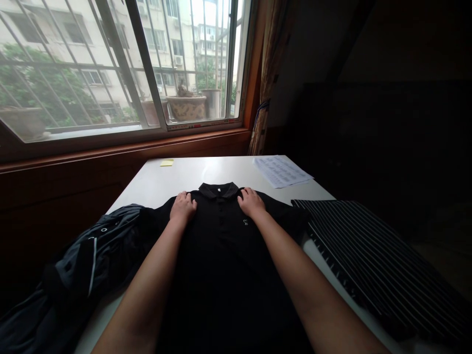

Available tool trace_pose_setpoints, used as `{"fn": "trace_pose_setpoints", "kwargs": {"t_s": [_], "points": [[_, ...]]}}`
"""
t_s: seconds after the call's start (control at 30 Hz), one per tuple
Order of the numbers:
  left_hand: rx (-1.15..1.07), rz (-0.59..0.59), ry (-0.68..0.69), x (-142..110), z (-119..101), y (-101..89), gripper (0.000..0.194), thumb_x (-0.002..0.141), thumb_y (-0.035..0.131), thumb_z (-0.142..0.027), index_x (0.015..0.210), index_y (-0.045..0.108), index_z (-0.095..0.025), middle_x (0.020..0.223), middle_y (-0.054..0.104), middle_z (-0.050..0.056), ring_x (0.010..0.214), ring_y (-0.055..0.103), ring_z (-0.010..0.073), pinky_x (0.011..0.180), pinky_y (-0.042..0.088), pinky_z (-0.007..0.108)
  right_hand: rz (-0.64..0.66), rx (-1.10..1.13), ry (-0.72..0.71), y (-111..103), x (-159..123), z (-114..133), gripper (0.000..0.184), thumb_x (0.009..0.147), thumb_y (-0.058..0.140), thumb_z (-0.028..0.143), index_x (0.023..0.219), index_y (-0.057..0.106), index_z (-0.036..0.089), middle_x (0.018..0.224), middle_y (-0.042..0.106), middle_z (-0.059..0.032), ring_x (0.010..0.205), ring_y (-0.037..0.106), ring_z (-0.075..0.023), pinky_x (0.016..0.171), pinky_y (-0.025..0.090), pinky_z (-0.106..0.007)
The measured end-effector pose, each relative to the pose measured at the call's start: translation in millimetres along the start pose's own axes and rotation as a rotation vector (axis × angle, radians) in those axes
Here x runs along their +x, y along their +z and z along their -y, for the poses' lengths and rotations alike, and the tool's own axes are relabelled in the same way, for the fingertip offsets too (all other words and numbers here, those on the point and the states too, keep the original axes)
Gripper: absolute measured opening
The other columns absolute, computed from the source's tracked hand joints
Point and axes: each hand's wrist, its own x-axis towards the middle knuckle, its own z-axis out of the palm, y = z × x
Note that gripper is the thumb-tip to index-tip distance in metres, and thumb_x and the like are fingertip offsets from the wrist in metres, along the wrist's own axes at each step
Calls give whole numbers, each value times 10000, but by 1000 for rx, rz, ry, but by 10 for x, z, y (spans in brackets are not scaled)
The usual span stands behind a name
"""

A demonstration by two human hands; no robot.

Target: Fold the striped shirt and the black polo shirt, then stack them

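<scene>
While a white table (191,173) stretches from near to far, a black polo shirt (221,275) lies spread along its middle, neck end far. Striped fabric (368,246) covers part of the right side, and a crumpled dark garment (110,246) lies at left. Printed sheets (282,170) rest far right. Set apart, the left hand (183,207) is on the shirt's left-side shoulder and the right hand (251,201) on its right-side one, cloth running beneath and between them; whether either pinches it, I cannot tell. Slightly farther, between them, sits the collar (207,191). Yellow sticky notes (166,162) lie far left.
</scene>
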Motion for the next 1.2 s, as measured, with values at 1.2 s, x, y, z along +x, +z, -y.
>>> {"fn": "trace_pose_setpoints", "kwargs": {"t_s": [1.2], "points": [[-69, 46, 427, -805, -346, -338, 504, 1014, 420, -428, 1461, 461, -199, 1593, 361, 70, 1503, 230, 248, 1234, 191, 457, 30, -43, -275, -378, -529, -225, 543, 1010, 321, 322, 1494, 419, 96, 1610, 319, -104, 1507, 213, -228, 1249, 155, -406]]}}
